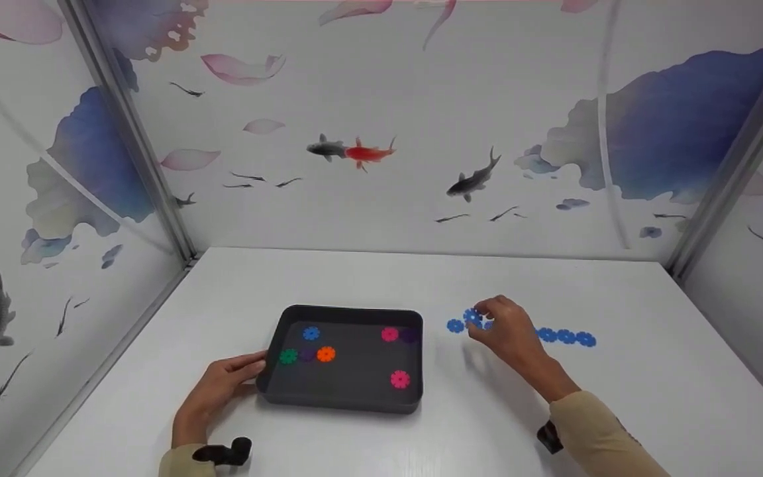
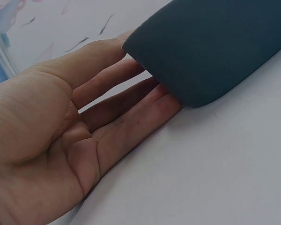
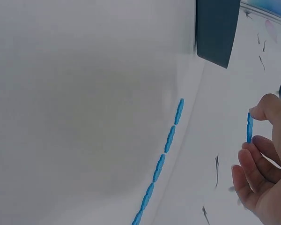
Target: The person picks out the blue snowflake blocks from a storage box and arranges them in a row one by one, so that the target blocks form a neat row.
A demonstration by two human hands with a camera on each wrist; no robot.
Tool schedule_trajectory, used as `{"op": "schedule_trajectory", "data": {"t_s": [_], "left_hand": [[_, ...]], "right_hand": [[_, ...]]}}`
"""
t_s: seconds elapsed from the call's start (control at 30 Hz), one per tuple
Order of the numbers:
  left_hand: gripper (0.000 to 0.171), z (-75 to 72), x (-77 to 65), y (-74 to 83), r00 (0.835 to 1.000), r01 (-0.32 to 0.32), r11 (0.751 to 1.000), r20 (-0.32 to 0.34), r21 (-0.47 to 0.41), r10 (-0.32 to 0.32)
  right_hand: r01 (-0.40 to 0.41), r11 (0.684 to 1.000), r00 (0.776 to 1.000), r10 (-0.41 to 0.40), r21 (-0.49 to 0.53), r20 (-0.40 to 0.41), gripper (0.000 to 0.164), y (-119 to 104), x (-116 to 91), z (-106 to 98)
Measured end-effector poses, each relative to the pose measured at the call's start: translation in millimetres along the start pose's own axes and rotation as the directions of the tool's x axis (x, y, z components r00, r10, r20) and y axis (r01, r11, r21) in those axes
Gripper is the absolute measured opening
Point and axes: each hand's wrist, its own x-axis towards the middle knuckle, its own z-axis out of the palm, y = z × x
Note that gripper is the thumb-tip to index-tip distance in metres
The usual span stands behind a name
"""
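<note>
A blue flower-shaped plastic disc [image 1: 472, 317] is pinched between the thumb and fingers of my right hand [image 1: 510, 334]. In the right wrist view this disc [image 3: 249, 127] stands edge-on, held above the table. Below the hand runs a row of blue discs [image 1: 565, 336], partly covered by the hand in the head view; the right wrist view shows the row [image 3: 159, 168] edge to edge. My left hand [image 1: 222, 384] rests against the left side of a dark grey tray [image 1: 342, 401], its extended fingers [image 2: 126, 117] touching the tray's outer wall.
Inside the tray lie several flower discs: a blue one [image 1: 311, 333], a green one [image 1: 288, 356], an orange one [image 1: 326, 354], pink ones [image 1: 400, 379] and dark purple ones [image 1: 410, 334]. White printed panels [image 1: 381, 218] enclose the table's back and sides.
</note>
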Motion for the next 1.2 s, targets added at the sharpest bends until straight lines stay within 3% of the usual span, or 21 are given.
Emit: {"op": "schedule_trajectory", "data": {"t_s": [0.27,1.2], "left_hand": [[0.058,0.3,1.6,-0.2,1.000,0.018,1.000,-0.005,-0.017,-0.018],[0.059,-1.7,1.8,-0.7,1.000,0.008,1.000,0.009,-0.008,-0.008]], "right_hand": [[-0.014,1.000,1.000,0.014,-0.012,-0.016,0.025,23.6,-3.5,-18.2],[-0.184,0.980,0.982,0.181,-0.077,-0.052,0.031,108.7,-20.6,-102.7]]}}
